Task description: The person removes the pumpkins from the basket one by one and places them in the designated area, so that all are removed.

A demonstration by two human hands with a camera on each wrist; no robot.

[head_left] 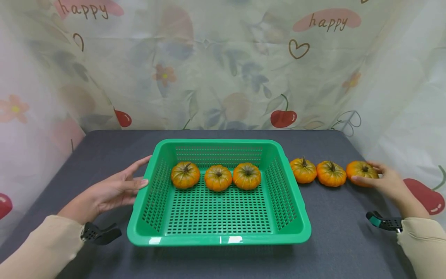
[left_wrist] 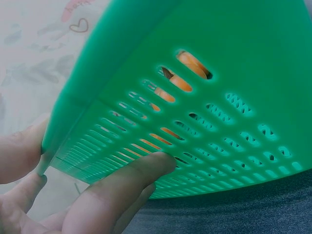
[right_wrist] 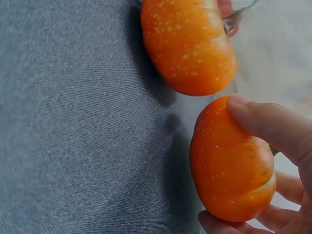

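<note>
— Fingers on the left hand point(head_left: 111, 190)?
— Clamped on the left rim of the green perforated plastic basket point(head_left: 195, 240), one fingertip against the outer wall. Basket's at centre of the head view.
— Right hand point(head_left: 390, 183)?
— Far right, just below mid-height. Thumb and fingers pinch a small squat ribbed orange pumpkin point(head_left: 360, 173) from opposite sides. Lifted or resting: can't tell from where I stand.
— Neighbours?
— Two alike, to its left in the frame: middle pumpkin point(head_left: 331, 174) just beside it, then basket-side pumpkin point(head_left: 302, 171) near the basket's right wall. Stems up on both.
— Inside the basket?
— Three pumpkins point(head_left: 185, 176) across the upper part of the floor. Left one stands apart, other two close together.
— Surroundings?
— Dark grey cloth-covered table point(head_left: 341, 232). Pale floral-print curtain point(head_left: 216, 73) behind, "happy" at upper left and upper right.
</note>
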